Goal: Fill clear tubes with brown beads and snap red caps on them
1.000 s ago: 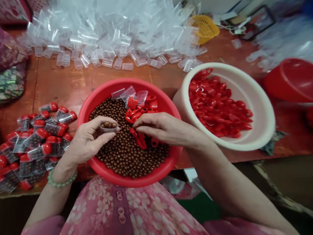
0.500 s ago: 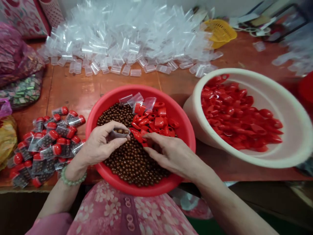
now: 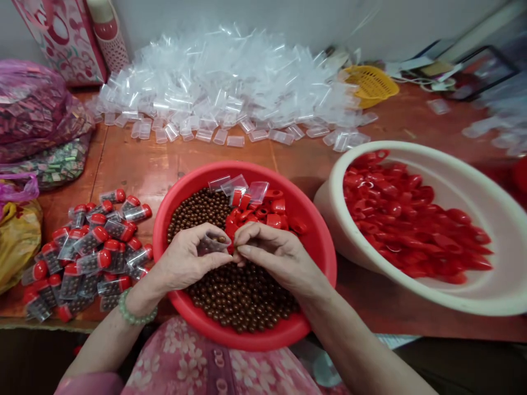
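My left hand [image 3: 193, 255] holds a clear plastic container [image 3: 214, 242] with brown balls showing at its mouth. My right hand [image 3: 274, 252] is pinched close beside that mouth, its fingertips meeting those of my left hand; a bit of red shows there, and what the pinch holds is too hidden to name. Both hands are above a red basin [image 3: 247, 343] with many brown balls [image 3: 247, 302], red caps [image 3: 278, 207] and a few clear containers [image 3: 258, 192] inside.
Filled, red-capped containers [image 3: 93, 241] lie left of the basin. At the right stands a white tub [image 3: 510, 236] of red caps. Behind are heaped clear containers [image 3: 230, 82], a yellow basket [image 3: 373, 85] and, at far left, purple bags [image 3: 33, 109].
My right hand has left the red caps and come up against my left hand at the container's mouth. The whole view has shifted, with things appearing slightly lower and further right.
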`<act>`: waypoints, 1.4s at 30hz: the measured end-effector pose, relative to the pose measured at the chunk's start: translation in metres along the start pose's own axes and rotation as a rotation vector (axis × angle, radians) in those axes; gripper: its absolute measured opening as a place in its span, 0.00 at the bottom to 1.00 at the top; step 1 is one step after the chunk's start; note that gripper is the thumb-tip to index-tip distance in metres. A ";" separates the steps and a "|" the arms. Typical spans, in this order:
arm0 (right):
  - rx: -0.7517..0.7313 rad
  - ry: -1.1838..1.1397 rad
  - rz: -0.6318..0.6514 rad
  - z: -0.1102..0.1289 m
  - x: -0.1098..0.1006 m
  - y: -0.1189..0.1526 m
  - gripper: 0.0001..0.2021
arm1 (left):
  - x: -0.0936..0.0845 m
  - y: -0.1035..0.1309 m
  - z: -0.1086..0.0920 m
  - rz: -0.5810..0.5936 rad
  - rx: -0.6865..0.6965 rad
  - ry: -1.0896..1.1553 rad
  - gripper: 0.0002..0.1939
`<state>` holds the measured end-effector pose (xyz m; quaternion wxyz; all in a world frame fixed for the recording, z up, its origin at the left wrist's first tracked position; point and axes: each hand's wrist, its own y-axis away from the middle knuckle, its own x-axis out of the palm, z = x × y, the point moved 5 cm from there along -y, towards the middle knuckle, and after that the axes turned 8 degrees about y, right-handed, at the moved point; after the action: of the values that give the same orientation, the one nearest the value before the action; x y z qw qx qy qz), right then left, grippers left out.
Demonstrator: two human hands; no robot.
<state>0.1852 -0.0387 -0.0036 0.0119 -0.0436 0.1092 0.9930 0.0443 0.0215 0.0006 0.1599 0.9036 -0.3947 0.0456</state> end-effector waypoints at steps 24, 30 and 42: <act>-0.152 1.178 0.269 0.006 0.021 -0.049 0.07 | -0.036 -0.004 -0.008 -0.263 0.148 -0.032 0.08; -0.224 1.083 0.195 0.007 0.014 -0.041 0.10 | -0.032 -0.008 -0.003 -0.198 0.145 -0.159 0.08; -0.342 1.120 0.616 -0.001 0.031 -0.011 0.21 | -0.031 -0.009 -0.004 -0.192 0.185 -0.096 0.05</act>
<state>0.1547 -0.0274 -0.0099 -0.3383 -0.5215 -0.0529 0.7816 0.0298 0.0504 -0.0045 0.0603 0.9493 -0.3077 0.0228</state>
